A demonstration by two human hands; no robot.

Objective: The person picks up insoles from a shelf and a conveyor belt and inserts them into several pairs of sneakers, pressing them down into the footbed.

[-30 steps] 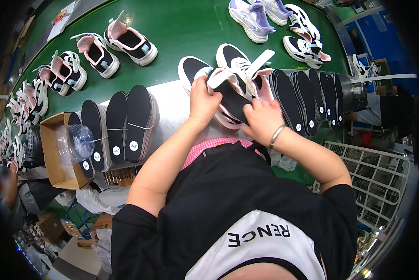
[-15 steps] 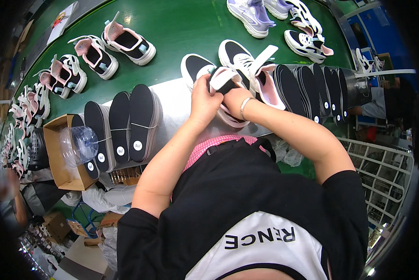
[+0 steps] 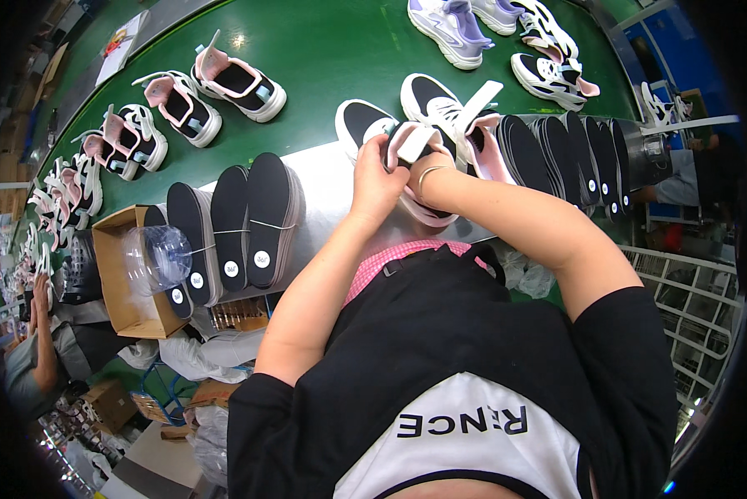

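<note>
Before me, a black, white and pink sneaker [image 3: 363,122] lies with its toe pointing away. My left hand [image 3: 378,186] is closed on the left side of its collar, thumb and fingers gripping the edge. My right hand [image 3: 433,173], with a bracelet at the wrist, reaches down into the shoe opening; its fingers are hidden inside. The sneaker's white pull tab [image 3: 419,144] stands up between both hands. Touching its right side is a matching sneaker [image 3: 432,93], its tab raised and pink lining showing.
Banded stacks of black insoles [image 3: 267,208] stand left, more insole stacks [image 3: 548,154] right. A cardboard box [image 3: 116,279] with clear plastic [image 3: 159,258] sits far left. Sneakers [image 3: 240,83] line the green table [image 3: 332,50]; lilac-white shoes [image 3: 448,33] lie beyond. Another person [image 3: 45,358] is at left.
My right hand has gone deeper into the sneaker, and the black piece seen by its fingers is now mostly hidden. My view has shifted slightly. The person at left has raised their hands.
</note>
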